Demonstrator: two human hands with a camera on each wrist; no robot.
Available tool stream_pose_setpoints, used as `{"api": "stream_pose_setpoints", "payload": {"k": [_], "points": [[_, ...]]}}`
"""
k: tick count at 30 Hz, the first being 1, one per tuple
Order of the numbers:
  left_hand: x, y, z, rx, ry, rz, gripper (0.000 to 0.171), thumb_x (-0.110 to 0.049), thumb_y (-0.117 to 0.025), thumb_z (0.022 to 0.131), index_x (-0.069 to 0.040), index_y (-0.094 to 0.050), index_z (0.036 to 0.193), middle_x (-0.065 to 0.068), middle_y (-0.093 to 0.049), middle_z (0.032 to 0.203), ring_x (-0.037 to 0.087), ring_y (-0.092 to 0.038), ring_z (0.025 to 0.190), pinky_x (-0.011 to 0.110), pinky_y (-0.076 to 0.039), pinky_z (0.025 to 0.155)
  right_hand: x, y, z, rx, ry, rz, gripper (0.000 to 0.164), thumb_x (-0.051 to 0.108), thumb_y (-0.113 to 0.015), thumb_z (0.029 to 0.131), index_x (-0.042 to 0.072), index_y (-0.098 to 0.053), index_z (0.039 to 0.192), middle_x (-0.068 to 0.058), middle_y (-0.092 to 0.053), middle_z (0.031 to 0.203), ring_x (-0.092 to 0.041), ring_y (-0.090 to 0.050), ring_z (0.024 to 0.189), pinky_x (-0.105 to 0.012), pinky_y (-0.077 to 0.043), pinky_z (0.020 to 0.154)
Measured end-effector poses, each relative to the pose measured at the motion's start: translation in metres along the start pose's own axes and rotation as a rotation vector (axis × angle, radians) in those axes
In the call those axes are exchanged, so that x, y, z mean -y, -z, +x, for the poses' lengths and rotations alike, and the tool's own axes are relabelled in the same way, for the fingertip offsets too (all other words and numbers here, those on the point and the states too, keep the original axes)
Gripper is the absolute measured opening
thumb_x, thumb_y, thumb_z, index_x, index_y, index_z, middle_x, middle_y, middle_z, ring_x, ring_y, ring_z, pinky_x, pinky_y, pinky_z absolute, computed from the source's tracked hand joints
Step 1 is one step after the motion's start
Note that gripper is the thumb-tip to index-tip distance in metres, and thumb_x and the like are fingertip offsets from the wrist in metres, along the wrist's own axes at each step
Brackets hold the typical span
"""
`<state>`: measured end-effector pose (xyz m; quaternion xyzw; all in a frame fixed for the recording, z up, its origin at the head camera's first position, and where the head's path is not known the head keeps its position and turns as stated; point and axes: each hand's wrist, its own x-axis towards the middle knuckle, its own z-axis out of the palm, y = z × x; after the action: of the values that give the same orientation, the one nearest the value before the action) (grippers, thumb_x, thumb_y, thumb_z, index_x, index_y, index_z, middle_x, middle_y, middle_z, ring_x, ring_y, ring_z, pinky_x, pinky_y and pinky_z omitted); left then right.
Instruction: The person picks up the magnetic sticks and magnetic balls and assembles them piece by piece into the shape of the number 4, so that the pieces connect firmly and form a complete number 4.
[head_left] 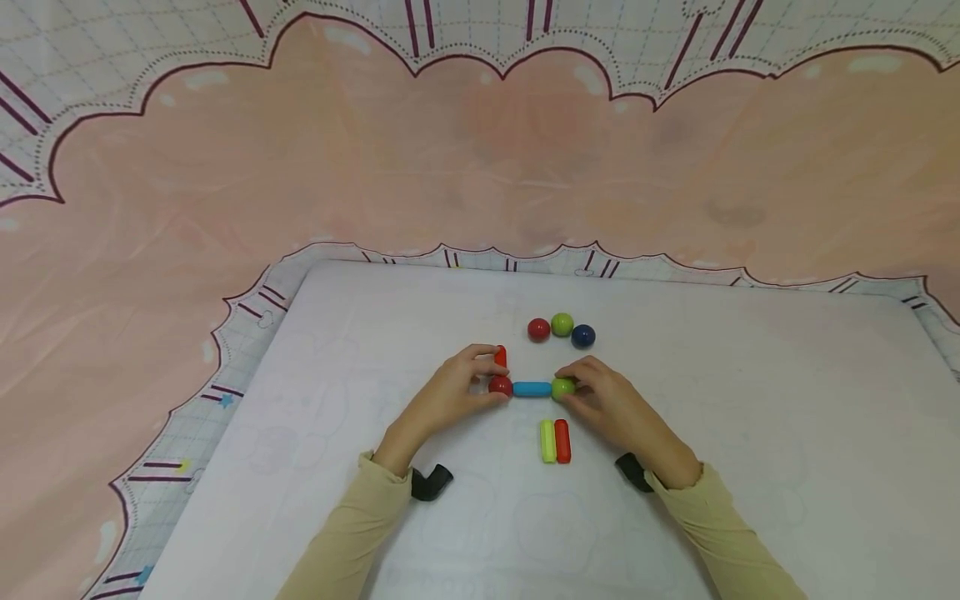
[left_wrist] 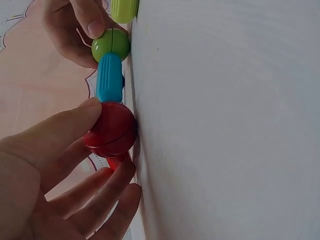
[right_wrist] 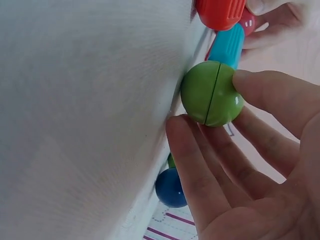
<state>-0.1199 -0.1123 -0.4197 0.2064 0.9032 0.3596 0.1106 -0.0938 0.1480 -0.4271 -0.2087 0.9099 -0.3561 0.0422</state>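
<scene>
White flat surface (head_left: 712, 467): peach scallop-patterned sheeting (head_left: 480, 158) beyond
Left hand (head_left: 446, 396): pinches glossy red ball (head_left: 500, 387)
Right hand (head_left: 617, 408): pinches glossy green ball (head_left: 562, 389)
Between: ribbed blue rod (head_left: 532, 389), touching both balls

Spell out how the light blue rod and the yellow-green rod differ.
Position: the light blue rod spans between the held red ball and the held green ball; the yellow-green rod lies nearer the person, beside a loose red rod.
Direction: the light blue rod runs left to right; the yellow-green rod points toward the person.
Shared: the light blue and yellow-green rods both have ridged sides.
</scene>
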Motion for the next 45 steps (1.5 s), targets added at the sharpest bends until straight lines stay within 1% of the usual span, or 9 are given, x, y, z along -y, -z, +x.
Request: {"api": "stream_pose_setpoints", "payload": {"k": [3,7,12,19,25,30,37,42,45], "points": [[0.000,-0.001,0.000,-0.005,0.009,-0.009,0.034,-0.020,-0.080,0.085,-0.010,-0.073,0.117,0.010,-0.050,0.145,0.031,-0.047,0.135,0.047,-0.039,0.113,0.001,0.000,-0.001,-0.008,0.010,-0.036,0.030,0.012,-0.075,0.089,0.005,-0.066,0.117,-0.007,-0.062,0.114,-0.020,-0.064,0.099,-0.038,-0.057,0.089],[0.001,-0.001,0.000,-0.012,0.012,-0.016,0.034,-0.019,-0.080,0.085,-0.010,-0.074,0.117,0.010,-0.051,0.144,0.031,-0.048,0.134,0.046,-0.041,0.112,0.003,0.001,-0.002,-0.033,0.039,-0.095,0.032,0.012,-0.077,0.087,0.004,-0.067,0.117,-0.009,-0.062,0.118,-0.024,-0.059,0.108,-0.043,-0.054,0.096],[0.001,-0.001,0.000,-0.017,0.011,-0.031,0.034,-0.018,-0.080,0.085,-0.010,-0.073,0.117,0.009,-0.051,0.144,0.030,-0.049,0.133,0.045,-0.043,0.110,0.011,0.005,-0.004,-0.061,0.057,-0.129,0.034,0.013,-0.080,0.084,0.004,-0.068,0.115,-0.010,-0.061,0.120,-0.026,-0.054,0.116,-0.045,-0.052,0.100],[0.002,-0.002,0.000,-0.021,0.010,-0.040,0.034,-0.018,-0.081,0.084,-0.009,-0.074,0.116,0.009,-0.052,0.143,0.029,-0.050,0.131,0.044,-0.042,0.111,0.024,0.009,-0.008,0.009,0.018,-0.128,0.035,0.015,-0.080,0.085,0.007,-0.068,0.117,-0.006,-0.060,0.122,-0.022,-0.055,0.114,-0.041,-0.053,0.097],[0.002,-0.002,0.001,-0.024,0.002,-0.033,0.034,-0.018,-0.081,0.084,-0.009,-0.074,0.116,0.010,-0.053,0.142,0.030,-0.051,0.130,0.044,-0.041,0.111,0.030,0.008,-0.013,0.047,0.048,-0.143,0.037,0.018,-0.080,0.085,0.007,-0.067,0.119,-0.004,-0.060,0.121,-0.018,-0.056,0.111,-0.038,-0.054,0.096],[0.002,-0.002,0.000,-0.029,-0.005,-0.031,0.033,-0.017,-0.080,0.085,-0.009,-0.074,0.115,0.010,-0.053,0.141,0.030,-0.053,0.129,0.045,-0.043,0.110,0.033,0.006,-0.015,0.082,0.045,-0.159,0.040,0.020,-0.079,0.086,0.009,-0.066,0.122,-0.004,-0.060,0.123,-0.018,-0.056,0.111,-0.038,-0.054,0.096],[0.003,-0.002,-0.002,-0.037,0.010,-0.024,0.033,-0.017,-0.080,0.085,-0.009,-0.073,0.117,0.011,-0.053,0.142,0.031,-0.052,0.130,0.045,-0.044,0.109,0.037,0.002,-0.019,0.107,0.076,-0.189,0.036,0.019,-0.080,0.085,0.010,-0.068,0.118,-0.004,-0.060,0.122,-0.018,-0.056,0.111,-0.036,-0.054,0.095],[0.003,-0.001,-0.002,-0.045,0.012,-0.021,0.034,-0.018,-0.080,0.085,-0.009,-0.073,0.117,0.010,-0.054,0.141,0.028,-0.057,0.121,0.043,-0.049,0.103,0.039,0.000,-0.021,0.131,0.077,-0.201,0.034,0.020,-0.080,0.085,0.010,-0.070,0.115,-0.004,-0.061,0.120,-0.018,-0.056,0.111,-0.036,-0.054,0.097],[0.004,-0.001,-0.002,-0.050,0.011,-0.020,0.033,-0.017,-0.080,0.085,-0.009,-0.073,0.116,0.010,-0.054,0.140,0.027,-0.058,0.119,0.042,-0.050,0.101,0.040,-0.002,-0.022,0.153,0.083,-0.201,0.034,0.020,-0.080,0.084,0.010,-0.070,0.115,-0.004,-0.061,0.119,-0.018,-0.057,0.110,-0.036,-0.054,0.096]]}}
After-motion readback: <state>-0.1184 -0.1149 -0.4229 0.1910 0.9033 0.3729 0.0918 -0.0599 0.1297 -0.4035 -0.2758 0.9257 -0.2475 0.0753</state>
